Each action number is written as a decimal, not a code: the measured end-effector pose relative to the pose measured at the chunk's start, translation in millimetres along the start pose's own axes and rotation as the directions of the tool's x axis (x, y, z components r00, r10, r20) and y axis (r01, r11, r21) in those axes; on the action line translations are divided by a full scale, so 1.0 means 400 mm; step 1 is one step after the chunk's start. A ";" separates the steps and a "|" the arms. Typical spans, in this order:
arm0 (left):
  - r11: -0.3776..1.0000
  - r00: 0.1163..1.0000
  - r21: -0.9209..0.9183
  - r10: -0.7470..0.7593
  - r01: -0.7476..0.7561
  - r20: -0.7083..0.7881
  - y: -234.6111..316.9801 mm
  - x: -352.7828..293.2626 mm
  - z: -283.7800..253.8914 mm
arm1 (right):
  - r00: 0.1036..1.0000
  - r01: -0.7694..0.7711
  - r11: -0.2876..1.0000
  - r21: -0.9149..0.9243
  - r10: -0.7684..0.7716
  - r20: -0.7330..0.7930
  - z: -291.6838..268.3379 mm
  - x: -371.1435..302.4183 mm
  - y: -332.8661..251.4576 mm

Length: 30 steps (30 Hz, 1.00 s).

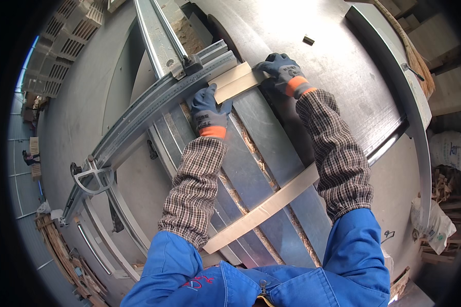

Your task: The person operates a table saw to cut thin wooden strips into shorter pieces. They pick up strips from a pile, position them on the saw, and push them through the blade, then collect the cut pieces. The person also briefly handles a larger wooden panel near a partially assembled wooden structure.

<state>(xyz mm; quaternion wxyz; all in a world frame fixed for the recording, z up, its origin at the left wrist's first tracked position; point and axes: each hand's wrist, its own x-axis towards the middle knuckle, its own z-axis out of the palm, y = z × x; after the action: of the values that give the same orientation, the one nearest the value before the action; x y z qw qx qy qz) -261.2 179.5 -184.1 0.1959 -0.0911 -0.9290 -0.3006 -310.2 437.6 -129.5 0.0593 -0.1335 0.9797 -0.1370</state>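
Observation:
Two short, pale wooden boards (235,83) lie side by side against the metal fence (164,94) of a sliding table saw. My left hand (210,110), in a blue-grey glove with an orange cuff, grips their left end, thumb at the near edge. At the right end, my gloved right hand (281,71) has its fingers closed on the boards; its thumb is partly hidden. Closer to my body, a long wooden strip (264,211) lies slantwise across the grey slatted table (256,174), passing beneath my right forearm. I cannot make out a saw blade.
A small dark-sided offcut (308,40) sits on the metal tabletop (343,66) at the far right. Along the right edge are a straw broom (412,48) and white sacks (449,149). Plastic crates (66,38) are stacked far left; wooden strips (61,256) lie below them.

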 end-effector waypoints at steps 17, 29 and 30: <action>0.992 0.991 -0.041 -0.117 0.119 0.061 0.014 0.017 -0.017 | 0.999 0.020 1.000 0.019 -0.020 -0.025 0.005 -0.003 0.012; 0.995 0.991 -0.053 -0.077 0.083 0.107 -0.001 0.025 -0.017 | 1.000 0.029 0.999 -0.016 -0.029 0.006 0.012 0.010 0.016; 0.996 0.992 0.091 -0.037 0.026 0.123 -0.001 0.022 -0.024 | 1.000 0.027 1.000 -0.014 -0.026 0.015 0.009 0.011 0.010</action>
<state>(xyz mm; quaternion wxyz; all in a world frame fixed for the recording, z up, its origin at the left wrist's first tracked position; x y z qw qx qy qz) -266.4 174.1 -173.7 0.1365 -0.0863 -0.9532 -0.2556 -314.7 439.4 -134.6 0.0637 -0.1480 0.9784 -0.1299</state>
